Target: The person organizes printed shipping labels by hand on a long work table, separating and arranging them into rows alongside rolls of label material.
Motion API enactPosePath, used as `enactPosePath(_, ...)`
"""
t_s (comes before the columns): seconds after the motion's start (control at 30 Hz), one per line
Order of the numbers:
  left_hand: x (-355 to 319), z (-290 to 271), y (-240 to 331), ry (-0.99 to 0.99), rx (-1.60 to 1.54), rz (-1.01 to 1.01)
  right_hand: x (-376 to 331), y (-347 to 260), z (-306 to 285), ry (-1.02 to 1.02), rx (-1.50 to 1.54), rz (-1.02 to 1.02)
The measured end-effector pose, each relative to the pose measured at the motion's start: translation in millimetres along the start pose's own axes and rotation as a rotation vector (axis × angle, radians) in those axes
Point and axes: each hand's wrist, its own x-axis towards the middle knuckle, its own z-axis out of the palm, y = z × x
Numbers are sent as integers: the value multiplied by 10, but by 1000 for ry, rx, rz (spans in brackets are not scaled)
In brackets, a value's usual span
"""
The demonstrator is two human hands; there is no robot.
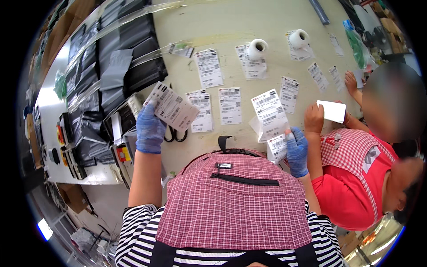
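My left hand (pixel 150 130), in a blue glove, pinches a printed shipping label (pixel 173 107) by its left edge and holds it tilted above the table. Between the fingers of my gloved right hand (pixel 296 152) is a folded strip of shipping labels (pixel 270 112), whose lower part hangs toward my apron. Black-handled scissors (pixel 179 136) lie beside my left hand, their blades partly hidden under the held label. Several single labels (pixel 230 105) are spread flat on the table (pixel 249 22) beyond both hands.
Two white rolls (pixel 258 49) stand on labels farther back. Stacked black plastic mailing bags (pixel 142 49) cover the left side. A co-worker (pixel 351 178) in a checked apron sits close on my right, a hand (pixel 314 118) at a white card (pixel 332 111). A green bag (pixel 354 46) lies far right.
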Motion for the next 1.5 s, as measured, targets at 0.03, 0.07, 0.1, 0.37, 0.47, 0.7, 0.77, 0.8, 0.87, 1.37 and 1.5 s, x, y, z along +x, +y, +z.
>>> enactPosePath(0.03, 28, 15, -26, 30, 24, -17, 9, 35, 18, -6, 26, 28)
enactPosePath(0.07, 48, 53, -45, 24, 24, -33, 18, 52, 27, -11, 53, 55)
enactPosePath(0.1, 66, 98, -59, 34, 31, -53, 32, 44, 18, -21, 71, 71)
enactPosePath(0.37, 290, 253, -85, -12, 110, -86, 163, 24, 14, -32, 46, 129)
enactPosePath(0.47, 316, 196, -78, -13, 154, -50, 177, 97, 32, -13, -8, 108)
enactPosePath(0.7, 387, -36, 161, -6, 262, 79, 126, 138, 45, 2, 93, 178)
enactPosePath(0.77, 368, -113, 190, 65, 306, 110, 120, 143, 31, 0, 103, 178)
enactPosePath(0.8, 345, -159, 217, 80, 306, 113, 119, 145, 46, -14, 102, 181)
enactPosePath(0.87, 326, -205, 253, 138, 409, 123, 108, 111, 51, -5, 81, 175)
enactPosePath(1.37, 153, -81, 117, 19, 663, 61, 53, 58, 57, 15, 90, 158)
enactPosePath(1.5, 166, -4, 45, -8, 668, 18, 58, 70, 43, 16, 88, 173)
